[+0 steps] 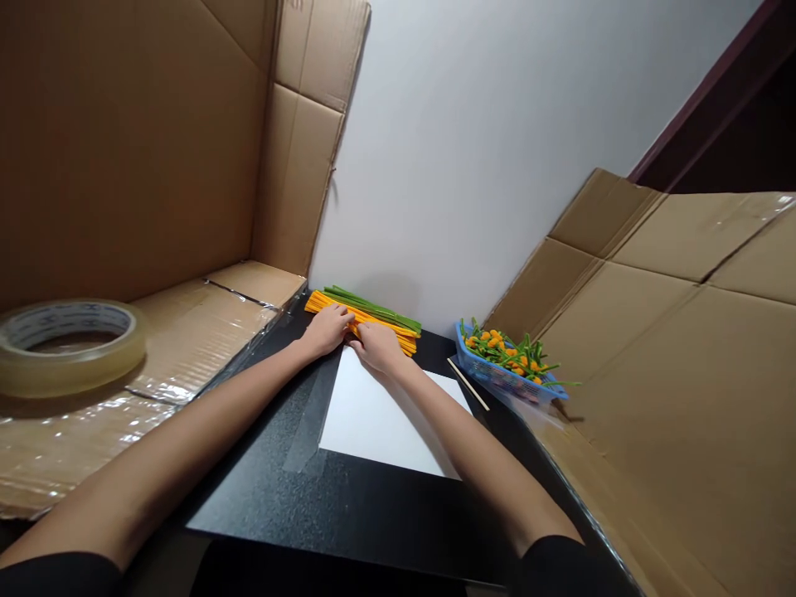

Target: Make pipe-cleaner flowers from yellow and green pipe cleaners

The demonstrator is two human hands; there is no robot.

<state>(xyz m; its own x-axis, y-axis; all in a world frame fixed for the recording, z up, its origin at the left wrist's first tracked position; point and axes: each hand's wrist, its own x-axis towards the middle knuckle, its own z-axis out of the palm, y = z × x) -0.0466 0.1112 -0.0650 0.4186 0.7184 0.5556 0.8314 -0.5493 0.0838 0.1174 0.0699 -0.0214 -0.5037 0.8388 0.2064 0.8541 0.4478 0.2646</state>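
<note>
A bundle of orange pipe cleaners (398, 333) lies across the back of the black table, with green pipe cleaners (373, 307) just behind it. My left hand (327, 329) rests at the front of the orange bundle, its fingers curled closed on the stems. Close beside it, my right hand (378, 345) has its fingers bent and pinched on the orange pipe cleaners too. How many stems each hand grips is hidden by the fingers. Below my hands, a white sheet of paper (379, 423) lies flat on the table, partly under my right forearm.
A blue basket (497, 373) holding green stems with orange pompom-like tops stands at the right. Next to it lies a thin wooden stick (469, 385). A large roll of clear tape (75, 356) sits on cardboard at the left. Cardboard panels (684, 373) flank the black table (267, 489).
</note>
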